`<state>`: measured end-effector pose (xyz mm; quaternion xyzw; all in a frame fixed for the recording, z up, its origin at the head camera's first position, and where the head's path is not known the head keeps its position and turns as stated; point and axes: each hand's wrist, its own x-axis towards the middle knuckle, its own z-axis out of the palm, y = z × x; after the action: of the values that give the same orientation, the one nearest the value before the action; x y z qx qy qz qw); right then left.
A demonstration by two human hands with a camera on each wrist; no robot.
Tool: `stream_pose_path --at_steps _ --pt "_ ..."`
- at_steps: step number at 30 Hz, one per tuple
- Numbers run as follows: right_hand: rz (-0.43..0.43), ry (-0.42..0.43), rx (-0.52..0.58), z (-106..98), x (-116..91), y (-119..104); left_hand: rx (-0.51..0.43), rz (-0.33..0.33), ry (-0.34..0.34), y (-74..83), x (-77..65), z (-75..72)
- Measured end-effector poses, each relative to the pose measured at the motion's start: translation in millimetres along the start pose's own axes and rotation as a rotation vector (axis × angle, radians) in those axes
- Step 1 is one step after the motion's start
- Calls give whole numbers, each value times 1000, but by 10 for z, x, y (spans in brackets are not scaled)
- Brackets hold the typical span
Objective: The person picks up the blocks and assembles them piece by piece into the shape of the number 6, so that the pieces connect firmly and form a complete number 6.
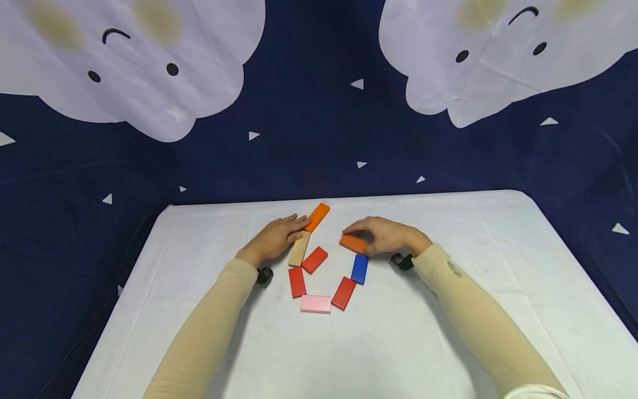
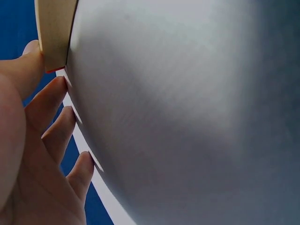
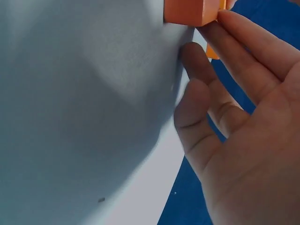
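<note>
In the head view my right hand (image 1: 387,235) pinches an orange block (image 1: 353,244), thumb on its near end and a finger at its far side. That block lies just beyond a blue block (image 1: 359,269). My left hand (image 1: 279,237) rests with fairly straight fingers over the meeting ends of a plain wooden block (image 1: 299,249) and a second orange block (image 1: 318,216). In the left wrist view the thumb lies against the wooden block (image 2: 54,33). The right wrist view shows fingertips right at the orange block's (image 3: 190,11) side.
Red blocks (image 1: 297,282) and a pink block (image 1: 315,303) continue the rounded outline on the white-covered table (image 1: 399,343). Inside it lies another red block (image 1: 315,260). A dark blue curtain with clouds (image 1: 319,111) hangs behind the table's far edge.
</note>
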<state>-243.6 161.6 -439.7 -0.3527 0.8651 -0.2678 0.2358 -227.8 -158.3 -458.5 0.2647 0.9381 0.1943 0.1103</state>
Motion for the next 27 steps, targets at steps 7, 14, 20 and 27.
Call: stream_pose_path --at_steps 7,14,20,27 --pt "1 10 -6 7 28 29 -3 -3 0 5 -3 -1" --pt "-9 43 -5 34 52 65 -9 -3 -5 15 1 -8" --pt "-39 66 6 34 63 29 -4 -12 -14 24 6 -17" --pt "-32 30 20 52 122 -36 -8 -24 -18 23 7 -17"
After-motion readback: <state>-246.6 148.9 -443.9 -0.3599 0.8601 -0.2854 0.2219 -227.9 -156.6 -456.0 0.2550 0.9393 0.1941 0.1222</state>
